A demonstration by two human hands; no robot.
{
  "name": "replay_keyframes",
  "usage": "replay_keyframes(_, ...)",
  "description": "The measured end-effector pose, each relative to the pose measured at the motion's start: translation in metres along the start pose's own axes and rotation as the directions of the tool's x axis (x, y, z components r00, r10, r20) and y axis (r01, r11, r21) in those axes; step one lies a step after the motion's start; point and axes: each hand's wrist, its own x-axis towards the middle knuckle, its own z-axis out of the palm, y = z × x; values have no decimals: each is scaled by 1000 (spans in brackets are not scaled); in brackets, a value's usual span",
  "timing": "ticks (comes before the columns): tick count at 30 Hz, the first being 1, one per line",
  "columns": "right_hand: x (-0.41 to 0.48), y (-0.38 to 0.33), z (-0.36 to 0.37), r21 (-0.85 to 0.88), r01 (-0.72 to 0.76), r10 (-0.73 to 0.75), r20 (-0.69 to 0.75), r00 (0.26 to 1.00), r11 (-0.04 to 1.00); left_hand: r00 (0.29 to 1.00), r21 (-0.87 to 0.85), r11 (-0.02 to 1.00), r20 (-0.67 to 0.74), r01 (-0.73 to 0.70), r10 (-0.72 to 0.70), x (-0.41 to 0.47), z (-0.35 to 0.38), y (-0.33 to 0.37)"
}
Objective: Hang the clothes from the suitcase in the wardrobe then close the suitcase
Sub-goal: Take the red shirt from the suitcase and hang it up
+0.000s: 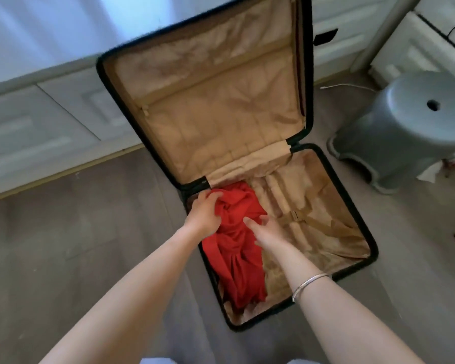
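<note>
A dark suitcase (373,254) lies open on the floor, its lid (210,101) standing up against white cabinets, both halves lined in tan cloth. A crumpled red garment (241,271) lies along the left side of the lower half. My left hand (204,210) grips the bunched top end of the red garment near the hinge. My right hand (267,231) rests on the garment's right edge with fingers spread and slightly bent. A silver bangle sits on my right wrist.
A grey plastic stool (410,127) stands to the right of the suitcase. White cabinet fronts (50,119) run along the left and behind the lid. A white cable (347,86) lies on the floor near the stool. Grey floor (76,245) surrounds the suitcase.
</note>
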Motion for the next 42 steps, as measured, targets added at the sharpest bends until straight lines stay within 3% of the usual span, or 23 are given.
replay_keyframes(3, 36, 6, 16, 73, 5, -4, -21, 1000, 997, 990, 82, 996, -133, -33, 44, 27, 18, -9)
replay_keyframes(5, 55, 10, 25, 18, 18, -18, -22, 1000, 1000, 962, 325, 944, -240, -48, 131, 40, 27, -12)
replay_keyframes(8, 59, 9, 27, -27, 98, -99, -23, 995, 995, 955, 566, 821, -198, -71, 219, 48, 29, -11)
replay_keyframes(12, 19, -3, 16, -22, 235, -234, 24, 972, 972, 996, 456, 888, -21, -67, 86, 37, 21, -3)
replay_keyframes(15, -25, -18, -1, -23, 201, -200, 40, 979, 979, 996, 92, 994, 70, -67, 61, 7, 2, 19)
replay_keyframes(17, -55, -33, -13, -17, 111, -111, 2, 994, 994, 997, -45, 997, 54, -57, 60, -16, -17, 41)
replay_keyframes(19, -92, -54, -31, 18, 46, -46, -17, 999, 999, 996, -73, 994, 18, -85, 86, -42, -42, 66)
replay_keyframes(21, -137, -77, -54, 21, 41, -41, -28, 999, 999, 993, -85, 989, 6, -117, 118, -76, -74, 97)
replay_keyframes(26, -242, -138, -112, 15, 56, -54, -103, 993, 998, 980, -344, 928, 81, -144, 183, -158, -161, 183)
replay_keyframes(32, -367, -225, -181, -7, 197, -193, -222, 956, 980, 948, -260, 912, -108, -317, 298, -243, -266, 289)
replay_keyframes(38, -463, -310, -242, 70, 352, -345, -102, 933, 933, 888, -117, 893, -223, -435, 403, -314, -360, 376)
replay_keyframes(42, -517, -366, -272, 219, 288, -282, -59, 958, 932, 876, -34, 894, -220, -447, 429, -353, -401, 421)
